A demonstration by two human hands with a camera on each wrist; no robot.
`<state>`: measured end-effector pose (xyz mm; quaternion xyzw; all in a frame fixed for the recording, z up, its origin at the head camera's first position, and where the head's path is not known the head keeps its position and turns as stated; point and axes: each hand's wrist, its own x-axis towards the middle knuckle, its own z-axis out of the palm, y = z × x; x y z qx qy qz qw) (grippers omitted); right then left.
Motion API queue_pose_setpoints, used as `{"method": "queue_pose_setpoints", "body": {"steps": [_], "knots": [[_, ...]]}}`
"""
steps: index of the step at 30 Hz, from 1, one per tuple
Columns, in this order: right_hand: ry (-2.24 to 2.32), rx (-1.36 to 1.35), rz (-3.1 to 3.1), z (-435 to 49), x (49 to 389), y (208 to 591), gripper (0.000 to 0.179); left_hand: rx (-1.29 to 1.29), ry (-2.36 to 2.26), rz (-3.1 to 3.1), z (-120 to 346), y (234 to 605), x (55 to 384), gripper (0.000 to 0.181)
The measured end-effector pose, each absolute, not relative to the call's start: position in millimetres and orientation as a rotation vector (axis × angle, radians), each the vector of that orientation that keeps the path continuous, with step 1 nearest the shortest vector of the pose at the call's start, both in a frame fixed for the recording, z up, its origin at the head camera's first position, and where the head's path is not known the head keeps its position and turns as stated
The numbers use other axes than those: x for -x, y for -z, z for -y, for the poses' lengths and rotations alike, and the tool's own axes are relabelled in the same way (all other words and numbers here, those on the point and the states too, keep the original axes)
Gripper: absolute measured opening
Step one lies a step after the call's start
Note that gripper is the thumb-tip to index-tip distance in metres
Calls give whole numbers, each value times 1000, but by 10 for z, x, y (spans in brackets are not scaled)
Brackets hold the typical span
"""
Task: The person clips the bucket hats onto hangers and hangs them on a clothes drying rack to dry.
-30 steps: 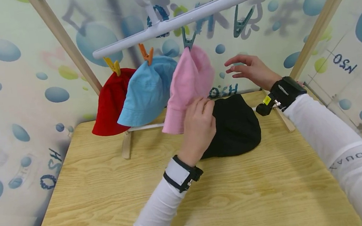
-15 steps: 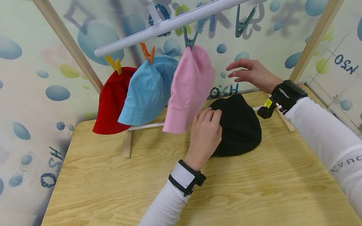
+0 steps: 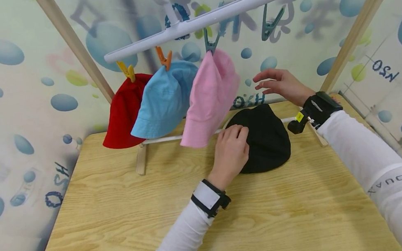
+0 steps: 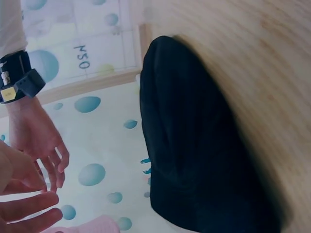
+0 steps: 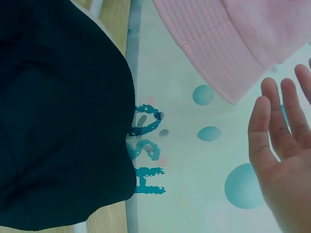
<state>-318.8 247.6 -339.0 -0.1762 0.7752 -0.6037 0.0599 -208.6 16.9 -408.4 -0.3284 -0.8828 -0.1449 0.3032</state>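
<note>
A black hat sits on the table, in front of the rack's low white rail. My left hand is beside the hat's left edge in the head view, fingers loosely bent. In the left wrist view its fingers are apart from the black cloth. Up and to the right, my right hand hovers in the air with relaxed fingers, holding nothing. A pink bucket hat hangs from a green clip between the hands. Above my right hand, another green clip dangles with no hat.
Left of the pink hat hang a light blue hat on an orange clip and a red hat on a yellow clip. All hang from a tilted white hanger. Wooden posts frame the sides, over a wooden table.
My left hand has come away from the pink hat's lower edge, shifting right and slightly down toward the black hat. The right hand has drifted slightly down and right.
</note>
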Motion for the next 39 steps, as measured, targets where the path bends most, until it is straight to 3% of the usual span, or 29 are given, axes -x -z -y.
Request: {"method": "queue_pose_setpoints", "body": {"steps": [23, 39], "knots": [[1837, 537, -2297, -2518, 3161, 3495, 28, 1089, 105, 2654, -217, 4289, 2038, 23], [1833, 515, -2279, -2526, 3149, 3535, 29, 1264, -13, 2795, -297, 4448, 2011, 44]]}}
